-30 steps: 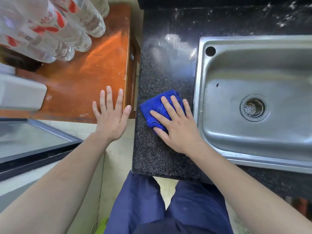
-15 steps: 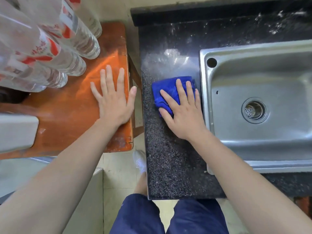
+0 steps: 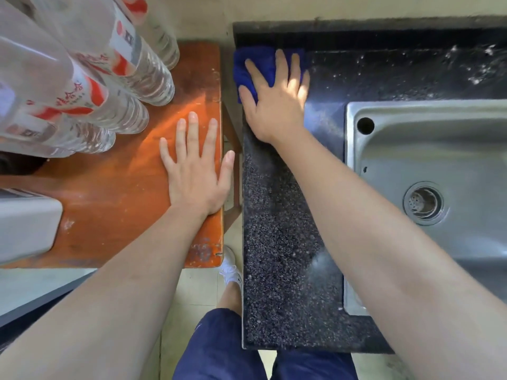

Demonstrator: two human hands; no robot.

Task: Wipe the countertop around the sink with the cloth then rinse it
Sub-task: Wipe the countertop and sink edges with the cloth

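Navy trouser legs (image 3: 219, 349) filled the bottom of the view, nearest the camera, with a white shoe (image 3: 231, 270) on the pale floor tiles just to the left of the countertop's front corner. Speckled black stone made up the countertop (image 3: 282, 256), a narrow strip of it running away from the person along the left side of the stainless steel sink (image 3: 428, 165). The sink's round drain strainer (image 3: 424, 202) sat in the basin floor, and a small round hole (image 3: 365, 125) showed in its far left corner.

Left of the countertop, across a narrow gap, stood an orange-brown wooden table (image 3: 115, 204). The left hand (image 3: 196, 174) lay flat on its top beside the edge facing the countertop, palm down, fingers spread, gripping nothing. A white appliance corner (image 3: 24, 229) rested on the table's near left part, and clear plastic water bottles with red and white labels (image 3: 104, 86) stood grouped at its far left.

Farther back, at the countertop's far left corner, the right hand (image 3: 277, 100) pressed flat with fingers extended on a blue cloth (image 3: 260, 64), which lay bunched against the dark backsplash ledge (image 3: 384, 37). White flecks (image 3: 477, 67) spotted the stone behind the sink.
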